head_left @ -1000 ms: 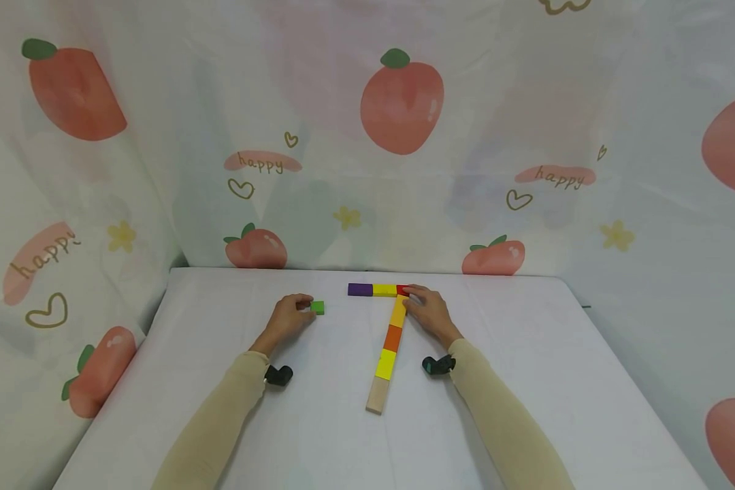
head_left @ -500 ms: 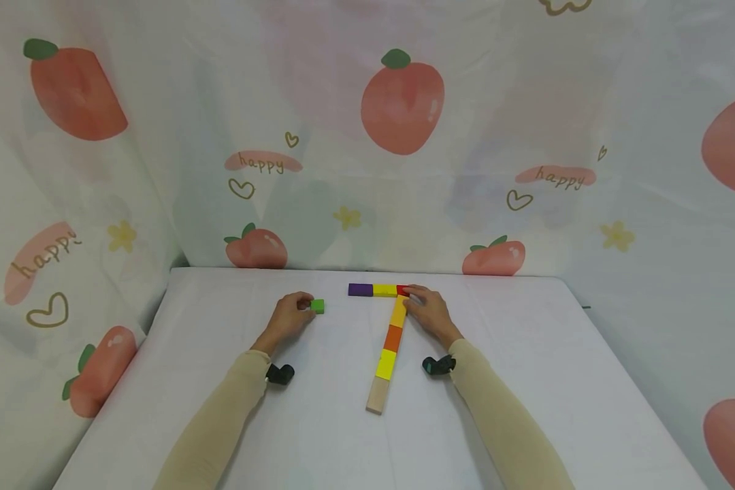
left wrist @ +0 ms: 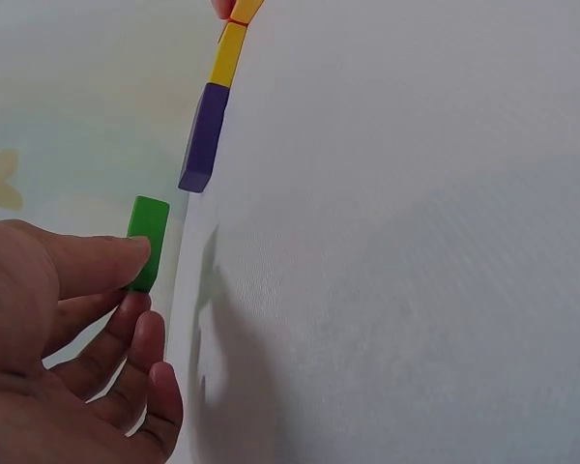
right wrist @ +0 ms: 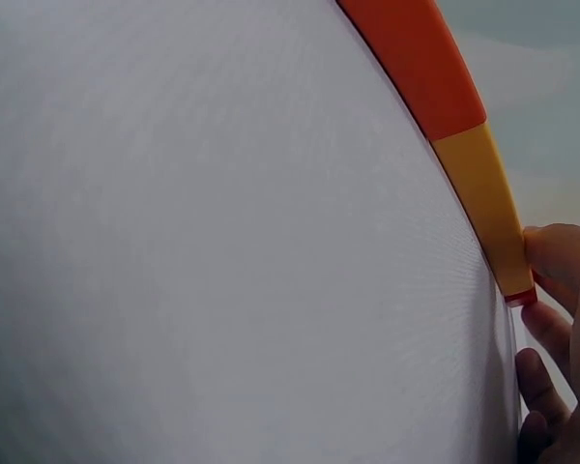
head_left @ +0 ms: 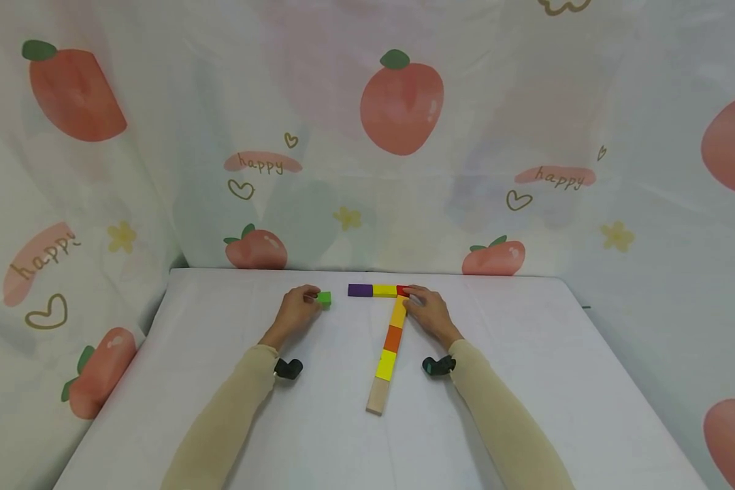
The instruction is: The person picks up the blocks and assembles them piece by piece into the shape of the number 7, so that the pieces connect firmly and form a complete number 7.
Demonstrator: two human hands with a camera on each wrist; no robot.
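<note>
My left hand (head_left: 297, 310) pinches a green block (head_left: 324, 299) between thumb and fingers, left of the purple block (head_left: 360, 290). In the left wrist view the green block (left wrist: 149, 244) stands apart from the purple block (left wrist: 204, 137). My right hand (head_left: 431, 313) rests at the corner of the layout. Its fingers touch the red block (head_left: 402, 290), partly hidden, and its thumb lies against the yellow-orange block (head_left: 398, 312). The right wrist view shows the thumb (right wrist: 559, 249) at that block's side, with only a sliver of red (right wrist: 522, 298) visible.
A yellow block (head_left: 384, 290) joins the purple and red ones in a back row. Down from the corner runs a slanted line with an orange block (head_left: 393, 339), another yellow block (head_left: 386, 365) and a plain wooden block (head_left: 378, 396). A printed curtain (head_left: 318, 224) hangs behind the white table (head_left: 496, 435).
My left hand has moved a little right and away from me with the green block, nearer the purple one. The right hand and the laid-out blocks have stayed put.
</note>
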